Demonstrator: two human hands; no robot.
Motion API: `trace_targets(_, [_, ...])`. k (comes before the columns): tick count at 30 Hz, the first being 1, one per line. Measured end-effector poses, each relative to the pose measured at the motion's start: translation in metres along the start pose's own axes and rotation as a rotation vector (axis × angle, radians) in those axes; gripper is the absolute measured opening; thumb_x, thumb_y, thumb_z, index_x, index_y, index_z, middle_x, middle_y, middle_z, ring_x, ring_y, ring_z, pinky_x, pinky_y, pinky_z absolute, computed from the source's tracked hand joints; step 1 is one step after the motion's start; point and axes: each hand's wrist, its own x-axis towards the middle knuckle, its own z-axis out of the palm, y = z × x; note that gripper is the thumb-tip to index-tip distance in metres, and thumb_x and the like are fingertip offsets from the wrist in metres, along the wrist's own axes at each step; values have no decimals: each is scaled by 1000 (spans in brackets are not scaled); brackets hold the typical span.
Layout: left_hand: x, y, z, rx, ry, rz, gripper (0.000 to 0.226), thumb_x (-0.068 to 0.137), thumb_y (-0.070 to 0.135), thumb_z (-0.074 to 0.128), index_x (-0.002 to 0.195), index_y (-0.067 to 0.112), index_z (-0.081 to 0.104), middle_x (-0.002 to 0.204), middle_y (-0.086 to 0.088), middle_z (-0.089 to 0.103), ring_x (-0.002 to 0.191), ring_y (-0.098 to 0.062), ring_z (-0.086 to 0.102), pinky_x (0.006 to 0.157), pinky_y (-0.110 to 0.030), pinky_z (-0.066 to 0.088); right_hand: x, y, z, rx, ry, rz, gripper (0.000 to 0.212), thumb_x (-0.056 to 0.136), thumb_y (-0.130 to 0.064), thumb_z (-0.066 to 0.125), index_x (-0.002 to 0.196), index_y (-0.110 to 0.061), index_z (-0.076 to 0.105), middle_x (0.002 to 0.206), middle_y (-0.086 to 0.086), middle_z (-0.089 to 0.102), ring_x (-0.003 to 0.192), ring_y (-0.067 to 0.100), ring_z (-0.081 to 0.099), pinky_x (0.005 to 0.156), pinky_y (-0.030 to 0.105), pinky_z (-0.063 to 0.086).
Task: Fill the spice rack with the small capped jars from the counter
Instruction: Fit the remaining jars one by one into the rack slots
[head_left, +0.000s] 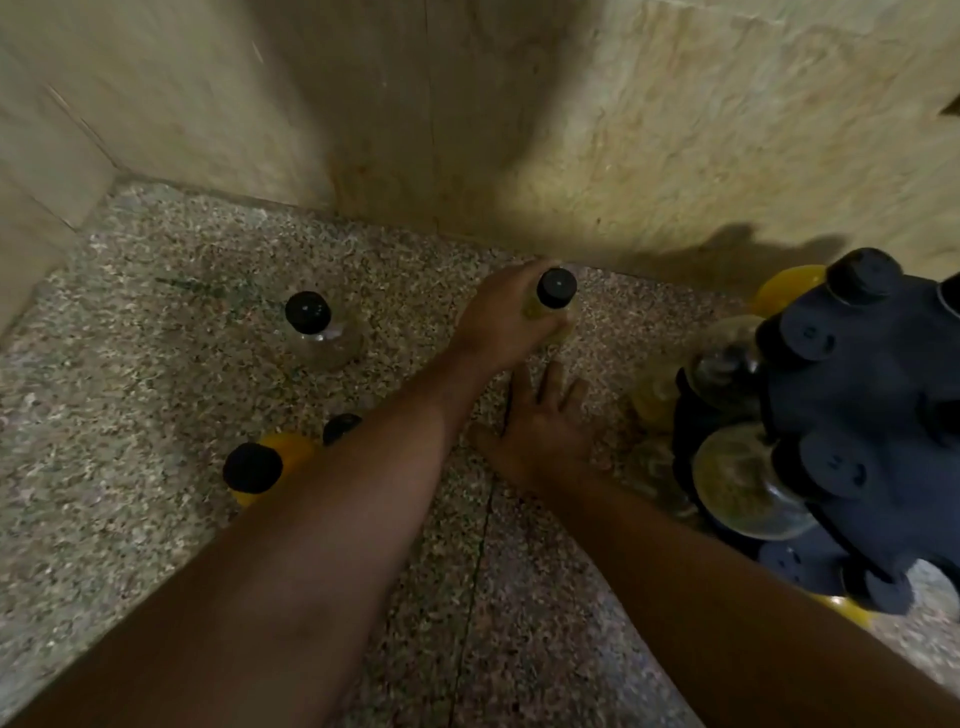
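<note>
My left hand (501, 322) is wrapped around a small jar with a black cap (557, 287) and yellowish contents, standing near the back wall. My right hand (543, 421) rests flat and open on the speckled counter (182, 322), just in front of that jar. A clear jar with a black cap (314, 327) stands alone to the left. A yellow-filled capped jar (257, 470) sits at the front left, and another black cap (340, 427) peeks out from behind my left forearm. The dark spice rack (872, 415) at the right holds several jars on their sides.
Tiled walls (675, 130) meet in a corner close behind the jars. A seam runs through the counter toward the front. The rack fills the right edge, with a yellow jar (787, 288) behind it.
</note>
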Motion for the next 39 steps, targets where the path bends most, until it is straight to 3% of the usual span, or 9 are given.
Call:
trace_targets(6, [2, -1, 1, -61, 58, -19, 57, 78, 38, 82, 129, 22, 65, 130, 4, 66, 121, -11, 58, 104, -30, 46, -1, 1, 4, -23, 25, -9, 100, 86, -82, 33, 159, -32, -12, 166, 13, -23, 149, 48, -22, 109, 78, 2])
trace_targets(10, [-5, 5, -5, -61, 114, -43, 51, 79, 29, 83, 126, 18, 66, 128, 1, 67, 114, -6, 56, 97, -21, 41, -3, 5, 1, -5, 14, -30, 98, 87, -79, 36, 160, -31, -11, 167, 11, -21, 149, 47, -21, 112, 77, 3])
trace_targets(16, [-32, 17, -16, -29, 213, -105, 54, 78, 31, 83, 128, 17, 66, 128, 2, 67, 118, -10, 59, 100, -24, 45, -29, 11, 3, 9, 40, -115, 95, 89, -75, 36, 160, -30, -8, 168, 12, -18, 151, 46, -17, 115, 71, 2])
trace_targets(22, [-81, 46, -11, -11, 317, -110, 46, 79, 31, 83, 121, 17, 69, 119, 0, 70, 108, -13, 64, 95, -32, 52, -73, 28, -8, 127, 75, -227, 82, 97, -61, 40, 162, -24, 7, 169, 12, 6, 154, 37, 7, 120, 53, 22])
trace_targets(25, [-109, 63, -1, 9, 387, -127, 41, 79, 31, 83, 116, 16, 72, 111, -2, 73, 102, -16, 65, 89, -32, 53, -97, 46, -8, 215, 171, -274, 72, 96, -53, 49, 157, -19, 28, 154, 13, 39, 139, 34, 41, 106, 44, 43])
trace_targets(28, [-136, 79, 11, 44, 438, -139, 41, 78, 30, 84, 114, 14, 72, 111, -5, 72, 103, -20, 65, 85, -26, 48, -122, 66, -13, 232, 232, -285, 54, 96, -48, 53, 141, -19, 49, 133, 10, 60, 118, 30, 59, 90, 38, 53])
trace_targets(32, [-178, 102, 32, 69, 476, -173, 45, 77, 32, 84, 117, 15, 71, 113, -3, 71, 105, -18, 64, 89, -30, 51, -160, 95, -18, 323, 308, -272, 40, 98, -43, 51, 129, -20, 61, 122, 5, 69, 109, 28, 65, 84, 37, 54])
trace_targets(35, [-209, 121, 51, 73, 501, -195, 47, 77, 34, 83, 119, 20, 68, 113, 2, 69, 105, -14, 61, 89, -27, 50, -185, 123, -16, 439, 391, -275, 29, 96, -36, 52, 114, -18, 67, 99, 1, 69, 91, 25, 63, 71, 31, 44])
trace_targets(39, [-244, 152, 76, -20, 446, -191, 35, 76, 30, 84, 108, 25, 71, 100, 17, 66, 88, 6, 57, 77, -2, 38, -212, 158, -16, 616, 471, -230, 32, 94, -34, 55, 119, -20, 69, 106, 0, 73, 98, 23, 66, 75, 29, 46])
